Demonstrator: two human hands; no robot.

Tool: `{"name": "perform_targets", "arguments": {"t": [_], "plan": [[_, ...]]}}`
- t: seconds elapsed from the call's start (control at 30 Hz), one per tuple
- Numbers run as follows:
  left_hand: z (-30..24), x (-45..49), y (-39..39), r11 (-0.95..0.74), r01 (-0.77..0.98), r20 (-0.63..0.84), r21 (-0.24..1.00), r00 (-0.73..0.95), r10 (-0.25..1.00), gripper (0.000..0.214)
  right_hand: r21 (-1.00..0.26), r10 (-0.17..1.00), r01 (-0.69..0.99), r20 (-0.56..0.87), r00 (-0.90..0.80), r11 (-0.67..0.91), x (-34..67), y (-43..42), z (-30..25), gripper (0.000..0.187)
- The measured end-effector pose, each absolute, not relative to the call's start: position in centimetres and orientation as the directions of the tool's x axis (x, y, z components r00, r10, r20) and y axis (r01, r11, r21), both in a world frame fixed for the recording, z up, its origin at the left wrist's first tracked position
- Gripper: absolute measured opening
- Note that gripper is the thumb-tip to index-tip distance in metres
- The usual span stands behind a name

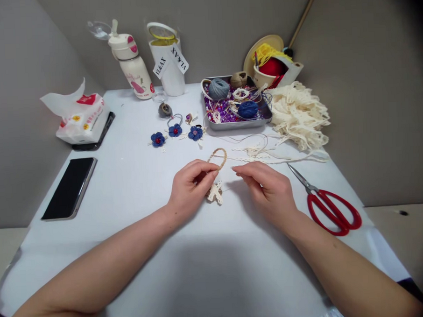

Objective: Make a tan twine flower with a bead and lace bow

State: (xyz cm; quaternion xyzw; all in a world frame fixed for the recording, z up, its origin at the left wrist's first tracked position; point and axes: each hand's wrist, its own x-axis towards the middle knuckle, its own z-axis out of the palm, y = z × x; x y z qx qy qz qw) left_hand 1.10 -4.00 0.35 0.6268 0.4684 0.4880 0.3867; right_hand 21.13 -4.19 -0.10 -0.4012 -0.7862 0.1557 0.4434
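My left hand [191, 187] pinches a small loop of tan jute cord [219, 157], which rises above its fingers. A bow-like piece of cream lace [215, 194] hangs just below that hand, over the white tabletop [129, 190]. My right hand [265, 189] sits to the right of the loop, its fingertips pressed together and pointing left. Nothing shows between them, though a fine thread there would be too thin to see.
Loose lace strips [256, 154] and a cream lace pile [299, 115] lie beyond my right hand. Red-handled scissors [331, 209] lie to the right. Farther back are a metal tray [237, 124] of beads and yarn balls, blue flower ornaments [175, 130], and a phone [69, 188] at left.
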Motion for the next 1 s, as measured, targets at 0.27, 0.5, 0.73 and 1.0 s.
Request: {"name": "perform_targets", "arguments": {"t": [0.27,0.5,0.73,1.0], "plan": [[0.07,0.97,-3.68,-0.414,0.368,0.372,0.833,0.183,0.910,0.009,-0.532,0.761,0.581,0.592,-0.265,0.616,21.14,-4.50,0.21,0.015],[-0.21,0.93,-3.70,-0.401,0.411,0.346,0.818,0.205,0.916,0.009,-0.441,0.717,0.630,0.637,-0.282,0.639,20.97,-4.33,-0.23,0.018],[-0.25,0.92,-3.69,-0.393,0.411,0.328,0.823,0.222,0.918,0.007,-0.401,0.699,0.644,0.647,-0.304,0.651,20.94,-4.31,-0.52,0.019],[-0.18,0.88,-3.71,-0.382,0.423,0.311,0.822,0.229,0.922,0.008,-0.413,0.705,0.642,0.646,-0.293,0.646,20.89,-4.41,-0.27,0.021]]}}
